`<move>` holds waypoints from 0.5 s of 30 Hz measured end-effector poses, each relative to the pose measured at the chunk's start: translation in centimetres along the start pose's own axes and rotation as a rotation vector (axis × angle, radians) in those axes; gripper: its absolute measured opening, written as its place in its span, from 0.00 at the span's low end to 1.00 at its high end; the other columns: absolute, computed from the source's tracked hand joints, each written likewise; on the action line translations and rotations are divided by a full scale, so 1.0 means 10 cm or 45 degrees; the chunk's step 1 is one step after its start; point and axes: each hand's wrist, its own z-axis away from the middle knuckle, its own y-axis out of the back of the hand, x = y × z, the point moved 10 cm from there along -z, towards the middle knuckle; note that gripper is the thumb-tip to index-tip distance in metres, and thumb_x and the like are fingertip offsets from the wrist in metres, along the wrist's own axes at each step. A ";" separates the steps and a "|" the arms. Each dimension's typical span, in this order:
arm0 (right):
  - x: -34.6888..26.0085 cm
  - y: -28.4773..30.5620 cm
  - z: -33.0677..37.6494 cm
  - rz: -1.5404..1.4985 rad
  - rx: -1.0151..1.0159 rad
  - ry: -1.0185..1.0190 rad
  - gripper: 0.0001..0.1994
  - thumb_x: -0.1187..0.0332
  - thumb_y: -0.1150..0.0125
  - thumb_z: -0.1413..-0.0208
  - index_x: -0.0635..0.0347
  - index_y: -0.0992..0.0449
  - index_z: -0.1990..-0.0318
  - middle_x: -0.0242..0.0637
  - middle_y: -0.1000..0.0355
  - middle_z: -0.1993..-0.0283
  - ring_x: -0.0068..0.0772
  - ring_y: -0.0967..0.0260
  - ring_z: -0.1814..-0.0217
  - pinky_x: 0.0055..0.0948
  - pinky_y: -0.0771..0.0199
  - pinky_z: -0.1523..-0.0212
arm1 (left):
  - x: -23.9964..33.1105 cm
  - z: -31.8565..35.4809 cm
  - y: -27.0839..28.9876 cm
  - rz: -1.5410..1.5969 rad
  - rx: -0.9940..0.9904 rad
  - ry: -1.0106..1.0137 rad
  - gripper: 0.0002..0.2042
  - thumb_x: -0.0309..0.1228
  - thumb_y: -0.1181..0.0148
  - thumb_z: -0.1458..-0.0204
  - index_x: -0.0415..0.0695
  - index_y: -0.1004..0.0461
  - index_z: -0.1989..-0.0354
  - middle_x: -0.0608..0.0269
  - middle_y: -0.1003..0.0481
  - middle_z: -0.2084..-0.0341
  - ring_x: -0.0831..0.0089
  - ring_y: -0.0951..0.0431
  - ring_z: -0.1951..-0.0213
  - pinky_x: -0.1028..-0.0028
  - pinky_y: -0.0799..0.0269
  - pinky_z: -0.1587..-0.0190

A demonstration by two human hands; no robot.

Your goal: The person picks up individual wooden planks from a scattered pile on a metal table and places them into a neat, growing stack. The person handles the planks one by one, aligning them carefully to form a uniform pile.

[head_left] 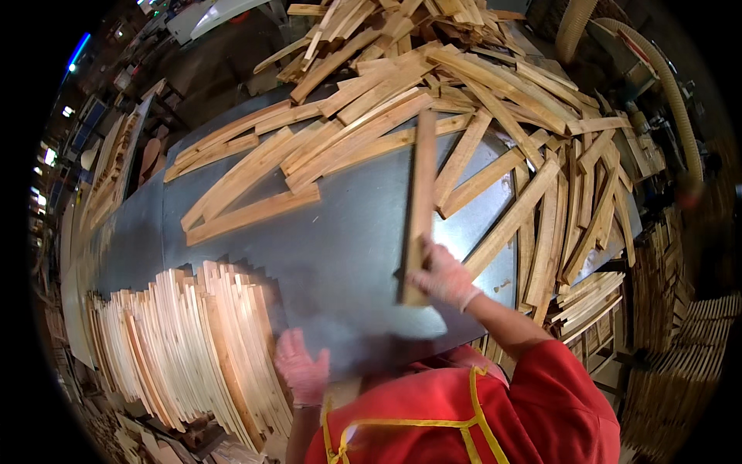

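A long wooden board [423,174] stands out on the grey metal tabletop [348,240], pointing away from me. My right hand [447,274], in a pale pinkish glove, is closed around its near end. My left hand [303,366], gloved alike, is open at the table's near edge, thumb apart from the fingers and nothing in it. Just left of that hand lies a tight row of wooden strips [185,340], set side by side with uneven far ends. Whether the left fingers touch the last strip, I cannot tell.
Loose boards [371,100] are heaped across the far side and the right of the table. Stacked strips [591,309] stand beyond its right edge. A ribbed hose [680,116] hangs at the far right. Another bench with wood [116,170] is at the left.
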 end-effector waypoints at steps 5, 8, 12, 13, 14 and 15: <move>0.46 1.10 -0.08 0.665 1.042 0.259 0.27 0.50 0.33 0.47 0.62 0.25 0.47 0.50 0.26 0.50 0.56 0.27 0.41 0.50 0.26 0.40 | 1.16 -0.34 -0.30 0.219 -0.260 -0.173 0.44 0.48 0.25 0.55 0.40 0.34 0.30 0.49 0.35 0.31 0.50 0.35 0.30 0.51 0.38 0.30; 1.49 1.74 -0.21 0.671 1.133 -0.398 0.41 0.48 0.29 0.46 0.60 0.33 0.30 0.57 0.35 0.29 0.59 0.38 0.27 0.46 0.38 0.26 | 1.43 -0.50 -0.48 0.030 -0.440 -0.097 0.44 0.48 0.25 0.53 0.43 0.35 0.29 0.51 0.35 0.30 0.51 0.31 0.33 0.53 0.30 0.36; 2.08 1.65 -0.17 0.057 1.155 -0.662 0.44 0.63 0.30 0.53 0.61 0.38 0.26 0.55 0.34 0.30 0.56 0.35 0.29 0.45 0.33 0.29 | 1.06 -0.53 -0.65 0.416 -0.562 0.060 0.36 0.40 0.30 0.48 0.42 0.32 0.30 0.52 0.26 0.39 0.58 0.22 0.44 0.62 0.24 0.43; 2.00 1.52 -0.16 -0.190 1.190 -0.540 0.43 0.66 0.33 0.52 0.60 0.40 0.25 0.52 0.33 0.33 0.51 0.34 0.34 0.42 0.31 0.34 | 0.88 -0.46 -0.69 0.715 -0.669 0.103 0.35 0.39 0.31 0.46 0.41 0.32 0.29 0.52 0.24 0.40 0.57 0.21 0.44 0.64 0.25 0.42; 1.92 1.29 -0.12 -0.557 1.196 -0.360 0.43 0.70 0.36 0.51 0.60 0.42 0.24 0.50 0.32 0.37 0.47 0.33 0.40 0.39 0.29 0.39 | 0.76 -0.35 -0.72 1.019 -0.762 0.142 0.34 0.37 0.33 0.45 0.40 0.32 0.29 0.51 0.22 0.41 0.57 0.20 0.44 0.65 0.25 0.41; 1.67 0.99 -0.08 -0.912 1.119 -0.194 0.43 0.74 0.39 0.50 0.60 0.44 0.22 0.47 0.32 0.40 0.42 0.32 0.45 0.37 0.27 0.44 | 0.66 -0.22 -0.63 1.254 -0.756 0.250 0.32 0.34 0.35 0.44 0.39 0.31 0.29 0.53 0.21 0.42 0.62 0.20 0.45 0.67 0.25 0.41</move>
